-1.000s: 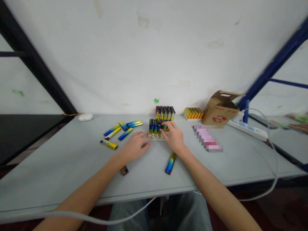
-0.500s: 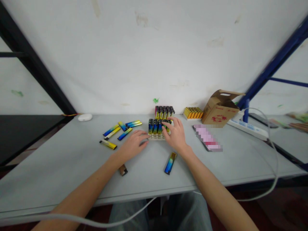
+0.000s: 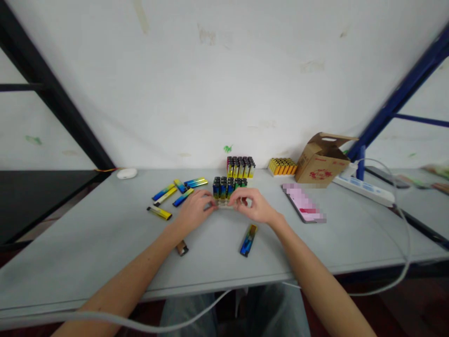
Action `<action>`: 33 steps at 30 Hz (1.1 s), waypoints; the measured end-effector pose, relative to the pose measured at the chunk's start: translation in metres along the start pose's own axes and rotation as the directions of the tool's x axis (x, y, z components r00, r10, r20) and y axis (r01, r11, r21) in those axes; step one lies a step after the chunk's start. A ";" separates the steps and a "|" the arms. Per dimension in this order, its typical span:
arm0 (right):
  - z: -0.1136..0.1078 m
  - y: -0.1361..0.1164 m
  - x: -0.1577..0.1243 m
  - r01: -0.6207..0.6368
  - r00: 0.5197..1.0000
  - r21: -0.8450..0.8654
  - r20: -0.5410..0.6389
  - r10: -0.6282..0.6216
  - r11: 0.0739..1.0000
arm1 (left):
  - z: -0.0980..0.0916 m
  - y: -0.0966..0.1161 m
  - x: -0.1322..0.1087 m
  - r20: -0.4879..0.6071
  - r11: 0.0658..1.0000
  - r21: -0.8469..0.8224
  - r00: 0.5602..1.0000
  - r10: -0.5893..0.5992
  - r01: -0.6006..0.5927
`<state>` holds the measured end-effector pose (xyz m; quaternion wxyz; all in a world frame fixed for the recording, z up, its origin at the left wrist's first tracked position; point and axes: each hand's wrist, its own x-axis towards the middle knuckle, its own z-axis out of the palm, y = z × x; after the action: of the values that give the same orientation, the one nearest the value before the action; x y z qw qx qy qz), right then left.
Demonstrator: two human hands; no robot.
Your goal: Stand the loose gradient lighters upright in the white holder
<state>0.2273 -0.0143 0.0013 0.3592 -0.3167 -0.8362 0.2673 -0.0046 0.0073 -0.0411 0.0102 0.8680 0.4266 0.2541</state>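
Observation:
In the head view, blue-and-yellow lighters (image 3: 223,188) with dark tops stand upright in a pale tray (image 3: 224,204) with round holes. Its front row of holes shows no lighters. My left hand (image 3: 197,208) is at the tray's left front corner, fingertips and thumb closed on its edge. My right hand (image 3: 253,204) is at the front right, fingers curled and thumb pressed to fingertip in a pinch; anything between them is too small to make out. That hand covers part of the tray. One loose blue-and-gold lighter (image 3: 249,240) lies in front of it.
Several loose lighters (image 3: 183,197) lie at the left, and a brown one (image 3: 182,247) is partly under my left forearm. Behind stand a second lighter block (image 3: 240,166) and a yellow-orange set (image 3: 282,166). A carton (image 3: 321,164), a phone (image 3: 303,203) and a power strip (image 3: 365,189) are at right.
My right hand has come off the lighters' right side down to the tray's front, its fingers curling into a pinch. The tray with its lighters has shifted slightly left. My left hand stays beside it.

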 end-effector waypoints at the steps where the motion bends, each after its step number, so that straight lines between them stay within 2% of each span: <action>1: -0.003 -0.004 0.000 -0.044 0.981 0.106 0.193 0.023 0.993 | 0.000 -0.001 0.000 0.003 1.000 0.003 1.000 -0.005 0.005; 2: -0.006 -0.007 -0.001 -0.086 0.942 0.168 0.334 0.025 0.982 | 0.000 -0.001 -0.001 0.004 1.000 0.005 1.000 -0.010 0.010; 4: -0.010 -0.011 -0.002 -0.137 0.881 0.188 0.471 0.033 0.973 | 0.000 -0.003 -0.001 0.004 0.999 0.002 0.999 -0.032 0.032; 11: -0.015 -0.006 -0.015 -0.230 0.838 -0.029 0.503 0.213 0.973 | 0.000 -0.003 0.000 0.005 0.995 -0.039 0.995 -0.096 0.096; 15: -0.016 -0.002 -0.024 -0.241 0.793 -0.050 0.565 0.226 0.969 | -0.001 -0.004 0.000 0.010 0.995 -0.029 0.996 -0.092 0.092; 19: -0.015 0.004 -0.027 -0.246 0.803 -0.054 0.548 0.234 0.968 | -0.001 -0.004 -0.001 0.013 0.995 -0.031 0.995 -0.095 0.095; 24: -0.010 0.014 -0.021 -0.324 0.783 -0.063 0.543 0.305 0.944 | -0.002 -0.003 0.000 0.030 0.991 -0.054 0.993 -0.118 0.119; 29: -0.003 0.012 -0.019 -0.302 0.801 -0.101 0.513 0.310 0.948 | -0.001 -0.003 0.001 0.039 0.987 -0.077 0.990 -0.135 0.138; 31: -0.001 0.009 -0.018 -0.326 0.823 -0.006 0.490 0.287 0.945 | 0.000 -0.004 0.001 0.038 0.988 -0.075 0.990 -0.134 0.137; 33: 0.002 0.006 -0.017 -0.339 0.860 0.169 0.453 0.233 0.925 | 0.000 -0.005 0.001 0.041 0.989 -0.066 0.990 -0.132 0.134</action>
<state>0.2373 -0.0226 -0.0114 0.1604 -0.3259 -0.7981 0.4808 -0.0074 0.0113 -0.0421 0.0647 0.8413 0.4743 0.2513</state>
